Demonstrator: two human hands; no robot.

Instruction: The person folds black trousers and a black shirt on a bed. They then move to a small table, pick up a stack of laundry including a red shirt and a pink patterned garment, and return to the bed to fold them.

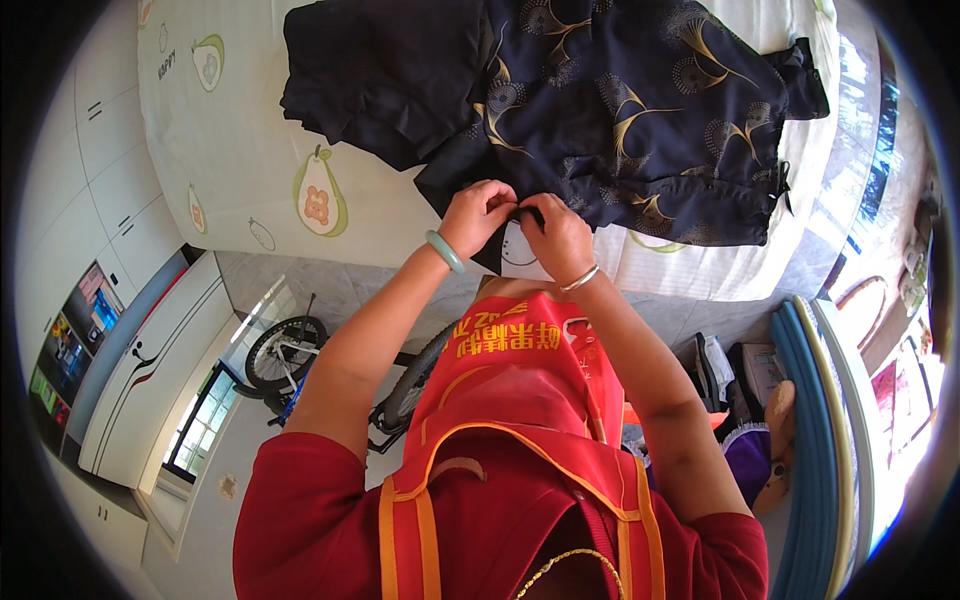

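A dark navy garment [585, 127] with gold and dotted flower patterns lies spread on a bed. Its plain black part [382, 75] covers the left side. At its near edge, my left hand [474, 217] pinches the black cloth between thumb and fingers. Close beside it, almost touching, my right hand [559, 234] has bent fingers gripping the same edge. The exact spot between the fingertips is small and partly hidden. A strip of black cloth [491, 251] hangs below my left hand. Dark ties [785, 187] stick out at the garment's right edge.
The bed's pale sheet [247, 150] bears avocado prints. I wear a red apron [510, 360] with orange trim. A bicycle [289, 360] stands on the floor to the left, near white cabinets [112, 157]. Blue curtains [806, 450] and a plush toy [776, 450] are at the right.
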